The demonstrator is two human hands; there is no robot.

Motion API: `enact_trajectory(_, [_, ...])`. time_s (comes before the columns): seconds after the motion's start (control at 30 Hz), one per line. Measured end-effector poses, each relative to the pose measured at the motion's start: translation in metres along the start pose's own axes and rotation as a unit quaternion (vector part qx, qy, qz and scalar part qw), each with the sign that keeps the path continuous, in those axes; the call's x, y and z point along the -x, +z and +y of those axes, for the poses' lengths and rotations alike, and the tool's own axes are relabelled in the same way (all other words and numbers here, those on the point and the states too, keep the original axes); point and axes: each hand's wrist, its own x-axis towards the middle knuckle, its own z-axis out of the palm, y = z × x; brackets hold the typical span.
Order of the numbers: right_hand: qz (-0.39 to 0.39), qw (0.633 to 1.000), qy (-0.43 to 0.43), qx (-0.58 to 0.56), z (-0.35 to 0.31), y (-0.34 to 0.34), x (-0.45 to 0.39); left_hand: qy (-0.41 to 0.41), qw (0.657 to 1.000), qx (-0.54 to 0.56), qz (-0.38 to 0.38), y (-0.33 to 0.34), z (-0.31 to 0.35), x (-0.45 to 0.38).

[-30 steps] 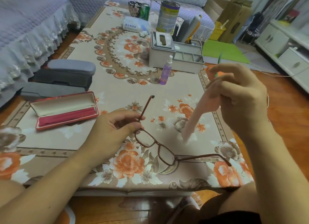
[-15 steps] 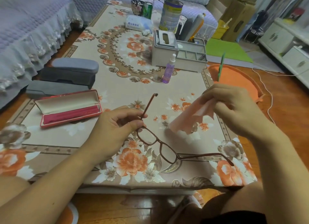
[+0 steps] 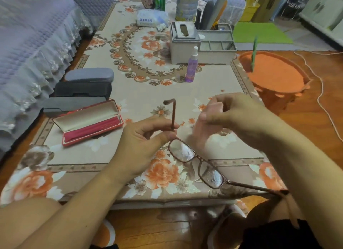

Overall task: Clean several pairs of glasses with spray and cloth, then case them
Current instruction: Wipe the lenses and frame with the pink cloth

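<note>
Above the table (image 3: 130, 92), left hand (image 3: 146, 139) pinches the glasses (image 3: 194, 161); right hand (image 3: 230, 115), blurred, grips a pink cloth (image 3: 202, 135).

I see brown, matt-framed glasses (image 3: 194, 156) with glossy, smeared lenses, a soft pink cloth (image 3: 202, 131), a woven floral tablecloth (image 3: 130, 78), and a glossy translucent purple plastic spray bottle (image 3: 192, 66).

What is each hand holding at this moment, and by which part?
Left hand pinches the brown glasses at the temple hinge beside one lens. Right hand grips a pink cloth by its upper end.
</note>
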Motion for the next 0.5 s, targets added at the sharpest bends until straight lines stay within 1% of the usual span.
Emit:
enact_trajectory(0.07, [-0.100,0.989,0.019,-0.103,0.002,0.013,0.003,0.020,1.000,-0.021,-0.010,0.000,-0.003,-0.001])
enact_trajectory(0.13, [-0.196,0.971,0.023,-0.137,0.006,0.023,0.005,0.032,0.999,-0.024,-0.009,-0.002,-0.006,-0.001])
enact_trajectory(0.17, [-0.222,0.965,0.019,-0.137,0.007,0.027,0.005,0.037,0.999,-0.025,-0.009,-0.004,-0.008,-0.001])
enact_trajectory(0.23, [-0.227,0.964,0.017,-0.137,0.007,0.030,0.006,0.042,0.999,-0.027,-0.010,-0.005,-0.008,0.000])
enact_trajectory(0.3, [-0.201,0.965,0.037,-0.165,0.008,0.030,0.004,0.042,0.999,-0.027,-0.004,-0.004,-0.007,0.002])
enact_trajectory(0.37, [-0.179,0.962,0.038,-0.202,0.008,0.033,0.005,0.044,0.999,-0.026,0.005,-0.003,-0.007,0.001])
enact_trajectory(0.47, [-0.138,0.968,0.029,-0.207,0.013,0.043,0.004,0.055,0.998,-0.031,0.016,-0.001,-0.008,0.000])
enact_trajectory(0.5, [-0.135,0.969,0.038,-0.203,0.016,0.046,0.003,0.061,0.997,-0.038,0.015,-0.001,-0.009,0.001])
